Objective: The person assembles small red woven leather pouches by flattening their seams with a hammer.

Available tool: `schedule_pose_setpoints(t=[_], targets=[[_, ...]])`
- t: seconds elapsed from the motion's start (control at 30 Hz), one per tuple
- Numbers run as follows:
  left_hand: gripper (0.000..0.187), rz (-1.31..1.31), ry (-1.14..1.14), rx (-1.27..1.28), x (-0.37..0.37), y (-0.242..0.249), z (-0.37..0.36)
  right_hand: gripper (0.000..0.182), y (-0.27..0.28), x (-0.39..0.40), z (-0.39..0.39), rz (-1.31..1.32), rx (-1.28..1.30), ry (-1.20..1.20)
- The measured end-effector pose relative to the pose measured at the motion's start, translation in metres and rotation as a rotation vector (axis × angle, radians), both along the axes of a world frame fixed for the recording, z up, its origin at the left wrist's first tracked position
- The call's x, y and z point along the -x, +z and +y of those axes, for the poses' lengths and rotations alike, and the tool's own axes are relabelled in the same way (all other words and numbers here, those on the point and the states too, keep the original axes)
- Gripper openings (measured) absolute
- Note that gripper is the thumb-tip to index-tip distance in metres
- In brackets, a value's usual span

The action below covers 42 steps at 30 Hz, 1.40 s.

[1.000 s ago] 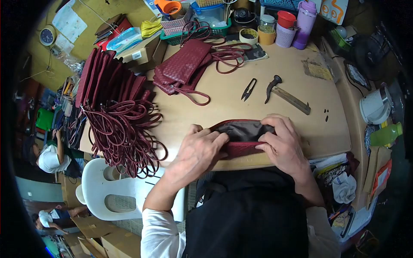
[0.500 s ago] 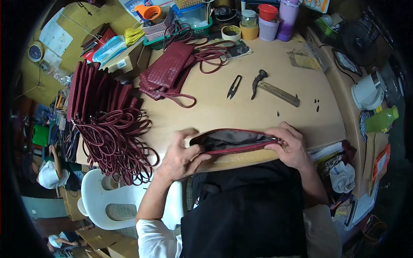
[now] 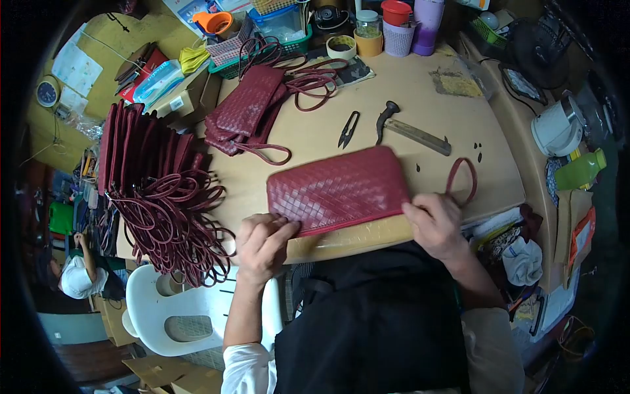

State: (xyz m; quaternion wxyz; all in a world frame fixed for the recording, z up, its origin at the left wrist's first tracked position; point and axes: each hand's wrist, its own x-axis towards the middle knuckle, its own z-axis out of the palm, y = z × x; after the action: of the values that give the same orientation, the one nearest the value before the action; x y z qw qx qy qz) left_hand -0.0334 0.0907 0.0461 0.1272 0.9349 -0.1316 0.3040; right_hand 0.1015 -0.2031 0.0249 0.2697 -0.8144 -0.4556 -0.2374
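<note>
A dark red woven-pattern wristlet pouch (image 3: 338,190) lies over the front of the table, its broad face up. My left hand (image 3: 264,244) pinches its near left corner, fingers closed. At the near right corner my right hand (image 3: 434,223) grips the pouch, also closed. The wrist strap (image 3: 462,180) loops out beyond my right hand onto the tabletop. Whether the zipper is closed cannot be made out. Past the pouch lie black thread snips (image 3: 349,129) and a hammer (image 3: 417,134) with a wooden handle.
Similar red pouches (image 3: 252,108) are stacked at the back left. Many more stand in a row (image 3: 147,151) at the left, straps hanging over the edge. Tape, cups and baskets line the back. A white chair (image 3: 154,315) stands at the left; another person (image 3: 82,272) is farther off.
The pouch was held open with its grey lining showing. Now it is turned flat, woven face up, and its strap has swung out to the right. Both hands still hold its ends.
</note>
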Motion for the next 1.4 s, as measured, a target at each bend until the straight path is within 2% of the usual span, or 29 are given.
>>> schedule_pose_setpoints(t=[0.03,0.07,0.1,0.2,0.23,0.3,0.33,0.43,0.5,0.7,0.73,0.77,0.83,0.87,0.9,0.97,1.0,1.03,1.13,1.2,1.23,1.3,1.33,1.4], targets=[[0.030,0.130,-0.036,-0.017,-0.001,-0.010,0.004,0.015,-0.006,0.000,0.000,0.174,0.144,0.046],[0.028,0.388,-0.025,-0.022,0.001,-0.020,0.006,0.016,-0.018,0.001,-0.005,0.397,0.265,0.044],[0.030,0.541,-0.020,0.029,0.008,-0.026,0.006,0.016,-0.024,0.004,-0.007,0.393,0.265,0.039],[0.031,0.566,-0.006,0.082,0.012,-0.022,0.007,0.023,-0.028,0.012,-0.008,0.509,0.215,-0.007],[0.032,0.495,-0.012,0.116,0.005,-0.021,0.000,0.023,-0.027,0.016,-0.003,0.510,0.219,-0.006],[0.036,0.364,-0.075,0.139,-0.019,-0.019,-0.019,0.028,-0.029,0.019,0.010,0.444,0.066,-0.094],[0.042,0.364,-0.139,0.153,-0.031,-0.016,-0.033,0.032,-0.036,0.019,0.010,0.376,0.167,-0.108],[0.060,0.491,-0.231,-0.032,-0.062,-0.032,-0.067,0.031,-0.036,0.019,0.009,0.307,0.255,-0.140],[0.065,0.549,-0.187,-0.136,-0.078,-0.055,-0.080,0.031,-0.035,0.020,0.006,0.314,0.242,-0.140],[0.070,0.660,-0.135,-0.148,-0.081,-0.060,-0.083,0.016,-0.048,0.021,0.000,0.283,0.174,-0.178],[0.062,0.558,-0.142,-0.074,-0.081,-0.060,-0.084,0.012,-0.049,0.021,0.002,0.298,0.147,-0.182],[0.062,0.565,-0.123,-0.076,-0.084,-0.056,-0.083,0.012,-0.049,0.019,0.003,0.303,0.143,-0.163],[0.049,0.870,-0.140,0.065,-0.101,-0.030,-0.086,0.012,-0.044,0.012,-0.002,0.333,0.110,-0.071],[0.036,0.608,-0.260,0.158,-0.104,-0.031,-0.084,0.012,-0.038,0.007,0.000,0.307,0.049,-0.055],[0.036,0.603,-0.274,0.163,-0.109,-0.029,-0.084,0.012,-0.029,0.002,0.000,0.302,0.057,-0.067],[0.032,0.382,-0.484,-0.043,-0.121,-0.020,-0.081,0.011,-0.010,-0.007,0.001,0.225,-0.098,0.079],[0.028,0.583,-0.506,0.016,-0.125,-0.004,-0.076,0.012,0.002,-0.009,0.002,0.221,-0.129,0.070],[0.024,0.635,-0.505,0.064,-0.129,0.009,-0.073,0.012,0.005,-0.011,0.006,0.214,-0.128,0.058],[0.024,0.633,-0.617,0.153,-0.143,0.016,-0.060,0.014,0.011,-0.015,0.020,0.129,-0.275,0.095],[0.027,0.492,-0.753,0.346,-0.153,0.004,-0.053,0.013,0.015,-0.018,0.029,0.138,-0.302,0.087],[0.027,0.494,-0.751,0.345,-0.156,0.006,-0.048,0.013,0.017,-0.019,0.032,0.148,-0.331,0.085],[0.027,0.788,-0.672,0.357,-0.160,0.017,-0.037,0.012,0.019,-0.023,0.036,0.186,-0.316,0.086],[0.028,0.786,-0.606,0.213,-0.162,0.023,-0.034,0.012,0.020,-0.027,0.038,0.188,-0.275,0.102],[0.029,0.693,-0.625,0.179,-0.163,0.024,-0.030,0.010,0.022,-0.026,0.043,0.197,-0.241,0.114]])
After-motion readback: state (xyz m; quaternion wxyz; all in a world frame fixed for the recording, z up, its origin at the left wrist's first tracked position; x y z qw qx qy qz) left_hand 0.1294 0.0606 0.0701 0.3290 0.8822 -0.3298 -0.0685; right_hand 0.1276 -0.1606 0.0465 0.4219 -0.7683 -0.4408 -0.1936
